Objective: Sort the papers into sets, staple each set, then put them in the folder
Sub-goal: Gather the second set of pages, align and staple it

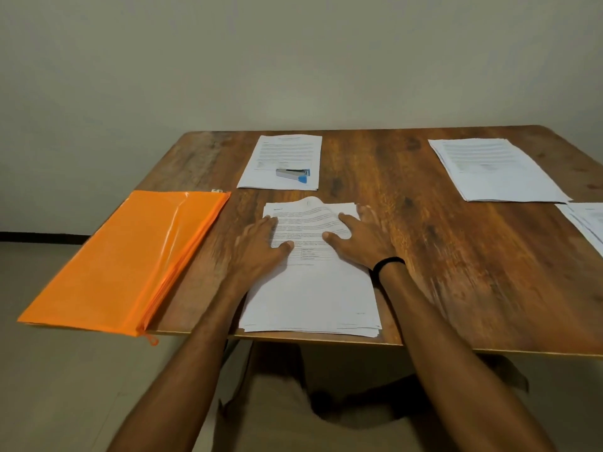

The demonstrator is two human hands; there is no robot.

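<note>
A stack of printed papers [313, 295] lies at the near edge of the wooden table [456, 256]. My left hand [257, 243] rests flat on its left side, fingers straight. My right hand [359, 238] presses on the right side, and the top sheet bulges up between the two hands. A second set of papers [280, 151] lies farther back with a grey and blue stapler [293, 174] on it. A third set [496, 171] lies at the back right. An orange zip folder [124, 262] lies at the left, hanging over the table's corner.
More sheets [587, 220] show at the right edge of the view. Bare wood lies between the sets. A plain wall stands behind the table and floor shows at the left. My legs are under the near edge.
</note>
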